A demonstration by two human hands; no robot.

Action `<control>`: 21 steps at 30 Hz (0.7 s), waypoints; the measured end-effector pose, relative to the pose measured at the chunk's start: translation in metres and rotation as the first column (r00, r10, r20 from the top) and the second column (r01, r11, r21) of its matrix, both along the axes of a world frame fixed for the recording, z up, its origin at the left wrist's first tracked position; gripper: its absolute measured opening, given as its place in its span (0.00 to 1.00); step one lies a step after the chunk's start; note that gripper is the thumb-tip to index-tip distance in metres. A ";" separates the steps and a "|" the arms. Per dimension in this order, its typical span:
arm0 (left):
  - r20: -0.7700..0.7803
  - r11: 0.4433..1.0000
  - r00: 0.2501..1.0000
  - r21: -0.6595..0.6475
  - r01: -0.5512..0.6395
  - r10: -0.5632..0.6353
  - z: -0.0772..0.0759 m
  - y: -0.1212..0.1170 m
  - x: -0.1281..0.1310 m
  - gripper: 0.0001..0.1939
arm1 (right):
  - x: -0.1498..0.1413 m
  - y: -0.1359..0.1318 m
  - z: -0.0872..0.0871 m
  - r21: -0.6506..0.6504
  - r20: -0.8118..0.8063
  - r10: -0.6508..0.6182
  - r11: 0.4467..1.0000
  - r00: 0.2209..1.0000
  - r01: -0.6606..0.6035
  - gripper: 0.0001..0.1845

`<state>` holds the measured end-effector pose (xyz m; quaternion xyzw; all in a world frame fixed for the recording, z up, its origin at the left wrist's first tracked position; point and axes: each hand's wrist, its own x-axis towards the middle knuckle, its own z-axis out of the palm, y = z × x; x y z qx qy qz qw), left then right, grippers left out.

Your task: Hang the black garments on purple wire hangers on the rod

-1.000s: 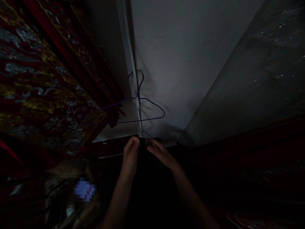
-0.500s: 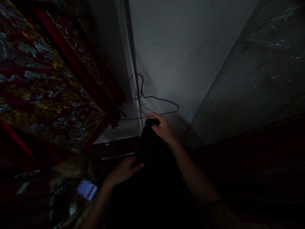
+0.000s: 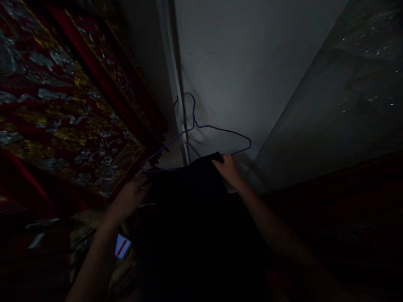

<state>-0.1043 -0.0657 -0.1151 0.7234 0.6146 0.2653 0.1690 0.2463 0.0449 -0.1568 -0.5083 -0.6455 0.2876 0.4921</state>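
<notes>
Here's the black cloth (image 3: pixel 192 205), hanging between both hands, its top edge up at the lower bar of the thin purple hanger (image 3: pixel 223 129), hooked at a pale upright strip (image 3: pixel 172 58). The right hand (image 3: pixel 229 171) pinches the cloth's upper corner; the left hand (image 3: pixel 134 195) is up by the hanger's left end, too dim to tell its grip. Behind, a scuffed grey wall (image 3: pixel 245 92); leftward, red fabric (image 3: pixel 66 109) thick with gold and silver relief; lower down, a lit phone (image 3: pixel 122 246).
</notes>
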 end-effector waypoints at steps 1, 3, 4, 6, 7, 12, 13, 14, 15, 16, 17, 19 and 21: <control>0.015 0.995 1.000 0.100 0.001 -0.002 0.011 0.006 0.002 0.14 | 0.005 -0.003 0.005 0.023 -0.005 -0.020 1.000 1.000 0.020 0.12; 0.054 0.968 0.999 0.250 -0.016 0.003 0.031 0.018 0.011 0.12 | 0.011 -0.009 0.012 0.041 -0.007 -0.043 0.998 0.999 0.044 0.14; 0.081 0.957 0.997 0.288 -0.015 -0.009 0.039 0.023 0.019 0.12 | 0.012 -0.011 0.015 0.036 -0.005 -0.047 0.998 0.999 0.047 0.15; 0.130 0.953 0.989 0.301 0.030 -0.072 0.052 0.032 0.036 0.10 | 0.009 -0.018 0.016 -0.001 -0.011 -0.033 0.999 0.999 0.033 0.17; 0.147 0.953 0.984 0.299 0.056 -0.104 0.057 0.035 0.044 0.11 | 0.007 -0.022 0.016 -0.023 -0.025 -0.008 1.000 1.000 0.007 0.17; 0.041 0.928 0.986 0.344 0.139 -0.163 0.065 0.051 0.060 0.24 | 0.004 -0.046 0.017 0.019 -0.073 0.192 0.981 0.979 -0.191 0.12; 0.015 0.927 0.987 0.346 0.143 -0.158 0.065 0.053 0.057 0.22 | 0.008 -0.050 0.020 0.071 -0.079 0.169 0.984 0.983 -0.163 0.12; -0.002 0.928 0.988 0.344 0.143 -0.152 0.064 0.054 0.053 0.20 | 0.014 -0.053 0.023 0.136 -0.105 0.105 0.987 0.989 -0.090 0.16; -0.013 0.931 0.989 0.337 0.141 -0.145 0.064 0.055 0.049 0.19 | 0.020 -0.054 0.027 0.199 -0.152 0.019 0.980 0.988 0.012 0.21; -0.022 0.934 0.989 0.327 0.143 -0.144 0.064 0.054 0.046 0.19 | 0.027 -0.054 0.032 0.243 -0.208 -0.075 0.962 0.975 0.126 0.28; -0.033 0.936 0.988 0.317 0.152 -0.149 0.065 0.054 0.043 0.18 | 0.035 -0.052 0.037 0.258 -0.249 -0.155 0.941 0.956 0.220 0.33; -0.063 0.933 0.982 0.306 0.188 -0.177 0.068 0.053 0.041 0.18 | 0.050 -0.044 0.048 0.214 -0.236 -0.219 0.939 0.947 0.270 0.37; -0.092 0.922 0.979 0.328 0.205 -0.184 0.071 0.054 0.039 0.17 | 0.066 -0.034 0.060 0.131 -0.138 -0.172 0.973 0.975 0.190 0.30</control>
